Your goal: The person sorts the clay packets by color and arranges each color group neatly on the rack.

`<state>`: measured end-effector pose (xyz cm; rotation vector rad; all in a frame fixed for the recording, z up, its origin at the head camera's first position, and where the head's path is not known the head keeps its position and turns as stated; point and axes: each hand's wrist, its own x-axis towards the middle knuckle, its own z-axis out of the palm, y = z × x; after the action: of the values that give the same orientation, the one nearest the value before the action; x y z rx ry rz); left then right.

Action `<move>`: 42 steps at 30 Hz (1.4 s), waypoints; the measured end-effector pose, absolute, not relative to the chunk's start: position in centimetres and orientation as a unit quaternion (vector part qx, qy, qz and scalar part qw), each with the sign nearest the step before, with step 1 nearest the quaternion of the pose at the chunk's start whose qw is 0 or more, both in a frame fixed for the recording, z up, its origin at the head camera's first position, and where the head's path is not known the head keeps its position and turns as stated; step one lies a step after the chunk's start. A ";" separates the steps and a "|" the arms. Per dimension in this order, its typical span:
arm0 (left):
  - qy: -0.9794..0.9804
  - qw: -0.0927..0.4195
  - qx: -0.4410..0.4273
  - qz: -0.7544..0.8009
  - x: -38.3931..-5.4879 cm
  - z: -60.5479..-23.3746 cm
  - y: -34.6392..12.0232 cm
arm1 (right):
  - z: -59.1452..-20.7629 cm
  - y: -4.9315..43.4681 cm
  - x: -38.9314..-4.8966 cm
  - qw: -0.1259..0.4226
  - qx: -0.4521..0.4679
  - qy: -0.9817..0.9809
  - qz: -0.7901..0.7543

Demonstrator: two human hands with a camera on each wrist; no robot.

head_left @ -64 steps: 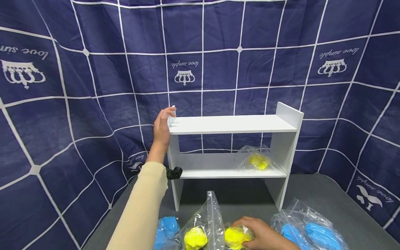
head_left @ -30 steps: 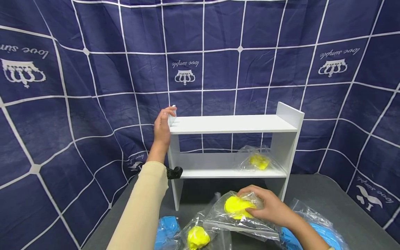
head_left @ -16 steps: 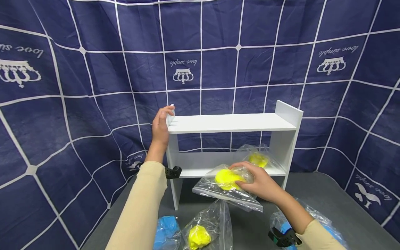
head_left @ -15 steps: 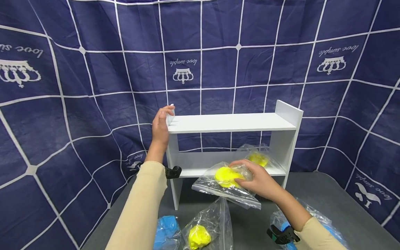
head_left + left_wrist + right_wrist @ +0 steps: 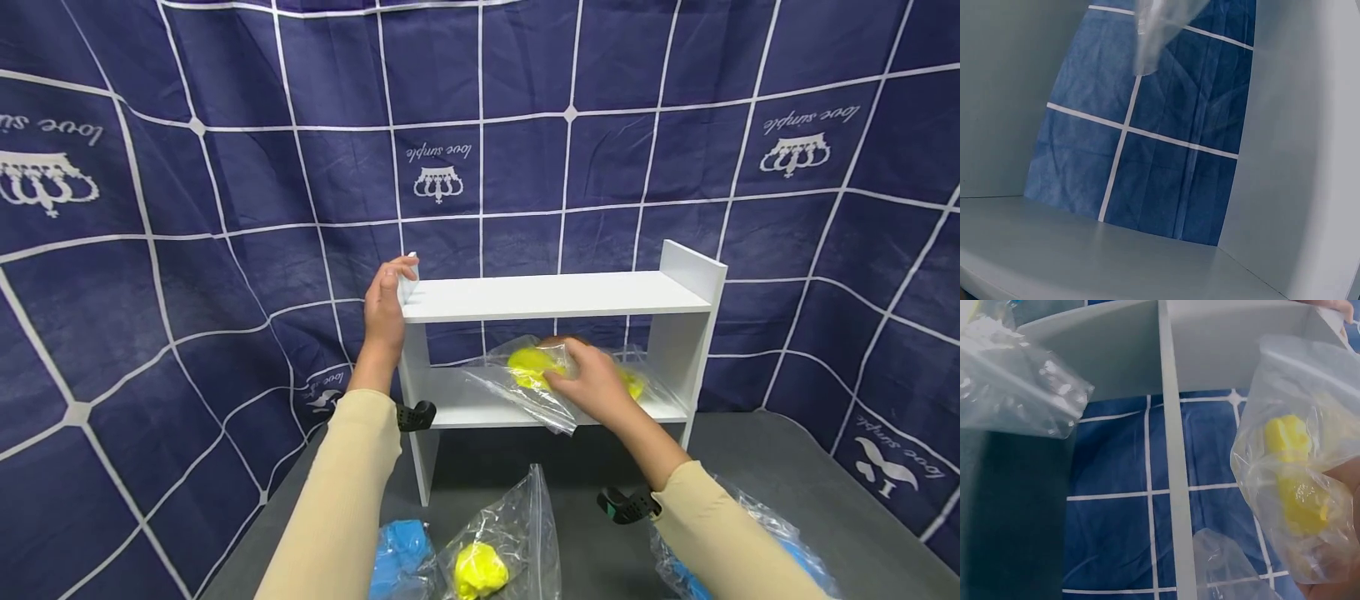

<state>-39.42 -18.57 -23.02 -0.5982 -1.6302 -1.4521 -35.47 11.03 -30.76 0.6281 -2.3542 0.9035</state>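
Observation:
My right hand grips a clear zip bag with a yellow lump inside, at the opening above the middle board of the white shelf. In the right wrist view the bag's yellow lump shows through the plastic, with fingers at the right edge. My left hand holds the top of the shelf's left side panel, its fingertips bent over the edge. Behind my right hand, a second bagged yellow lump sits on the middle board, partly covered. The left wrist view shows shelf panels and a corner of plastic.
On the grey table in front lie a bag with a yellow lump, a blue bagged item at left, and blue items in a clear bag at right, partly behind my forearm. A blue gridded curtain hangs behind.
My right hand has lifted the bagged yellow lump from the table, up and forward to the shelf's middle opening. The left hand has stayed on the side panel.

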 end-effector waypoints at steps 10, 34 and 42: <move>-0.637 0.427 -0.246 -0.592 -39.3 -23.3 -18.6 | -32.3 11.3 -37.4 0.282 0.189 -0.897 0.285; -0.640 0.425 -0.248 -0.590 -39.3 -23.3 -18.4 | -34.5 11.6 -37.0 0.278 0.151 -0.906 0.281; -0.646 0.435 -0.251 -0.575 -39.5 -23.2 -18.9 | -35.4 10.8 -35.5 0.369 0.193 -0.853 0.315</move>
<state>-39.53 -18.92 -23.20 -0.6242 -1.6068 -1.4323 -35.48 10.82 -35.36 0.4958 -2.1889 0.8097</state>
